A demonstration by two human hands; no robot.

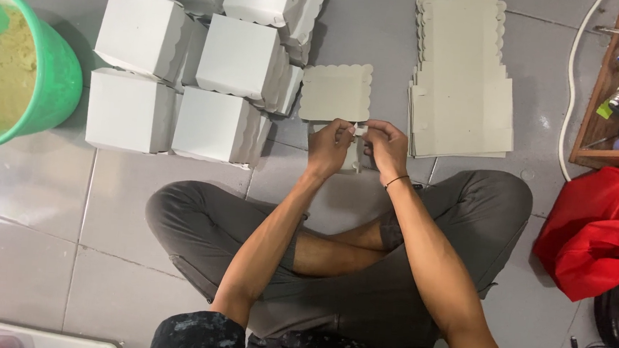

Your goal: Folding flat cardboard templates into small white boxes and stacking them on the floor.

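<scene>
Six folded white boxes point(186, 61) sit grouped on the tiled floor point(35, 196) to my upper left, so I judge a fair part of the folding done. Flat box blanks point(464, 76) lie stacked to the upper right, well apart from the finished group; how many sheets remain I cannot count, since the edges overlap. Between them, just ahead of my crossed legs, the box in progress point(336, 93) lies with its scalloped lid flap flat on the floor. My left hand point(328, 147) and right hand point(385, 147) meet at its near edge, fingers pinched narrow on small side tabs. I judge this one barely begun: walls not yet standing. My hands cover most of the lower half of the blank, so I cannot tell which tab goes into which slot. Green bucket point(55, 80) of pale grainy stuff at far left, cut off by the frame. Red cloth bag point(599, 234) at right, beside a wooden shelf point(593, 123) holding cluttered items too small to identify. White cable point(572, 77) runs along the floor near the shelf.
</scene>
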